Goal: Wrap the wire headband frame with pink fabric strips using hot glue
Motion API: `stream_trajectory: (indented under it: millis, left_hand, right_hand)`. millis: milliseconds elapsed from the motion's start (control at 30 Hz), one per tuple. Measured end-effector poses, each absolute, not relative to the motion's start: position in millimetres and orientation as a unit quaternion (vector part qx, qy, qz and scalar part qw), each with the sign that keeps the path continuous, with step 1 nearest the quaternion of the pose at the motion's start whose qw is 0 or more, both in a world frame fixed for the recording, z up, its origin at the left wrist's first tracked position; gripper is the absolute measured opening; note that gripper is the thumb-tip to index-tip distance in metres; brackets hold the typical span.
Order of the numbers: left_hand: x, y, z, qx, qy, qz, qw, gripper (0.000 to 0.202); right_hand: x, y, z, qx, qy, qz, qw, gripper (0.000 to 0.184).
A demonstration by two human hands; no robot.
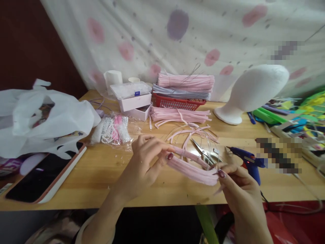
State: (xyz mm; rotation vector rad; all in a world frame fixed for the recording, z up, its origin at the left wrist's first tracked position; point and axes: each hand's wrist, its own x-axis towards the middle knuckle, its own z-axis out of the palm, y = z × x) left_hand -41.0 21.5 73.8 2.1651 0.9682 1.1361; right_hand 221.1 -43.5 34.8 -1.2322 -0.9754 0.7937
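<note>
Between my two hands, just above the table's front part, hangs a curved band of pink pipe cleaners (194, 171) laid side by side. My left hand (149, 157) pinches its left end between thumb and fingers. At the right end, my right hand (237, 183) is closed on the band, thumb and fingertips together. Thin clear loops (208, 139) rise behind the band near my right fingers. Scissors (203, 150) lie on the table behind the band, partly covered by it. Loose pink pipe cleaners (186, 137) curve on the wood beyond.
A blue glue gun (245, 157) lies right of my hands, beside a white foam head (250, 93). Behind are pink bundles (180, 115), a red basket (177, 101) and white boxes (134, 96). Bagged beads (114, 128), a phone (45, 174) and a white plastic bag (56, 118) are left.
</note>
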Motion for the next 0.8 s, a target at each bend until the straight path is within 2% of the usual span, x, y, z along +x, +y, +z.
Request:
stream_trajectory:
  millis: [133, 267, 800]
  left_hand:
    - [-36.7, 24.6, 73.2, 0.786, 0.349, 0.420, 0.291, 0.013]
    - [-36.9, 26.0, 76.1, 0.785, 0.332, 0.418, 0.315, 0.018]
    - [-31.2, 21.0, 72.6, 0.781, 0.323, 0.442, 0.299, 0.020]
  right_hand:
    - [225.0, -44.7, 32.6, -0.539, -0.416, 0.364, 0.635, 0.024]
    - [227.5, -44.8, 32.0, -0.535, -0.423, 0.379, 0.626, 0.025]
    - [226.2, -45.0, 36.3, -0.547, -0.438, 0.351, 0.621, 0.031]
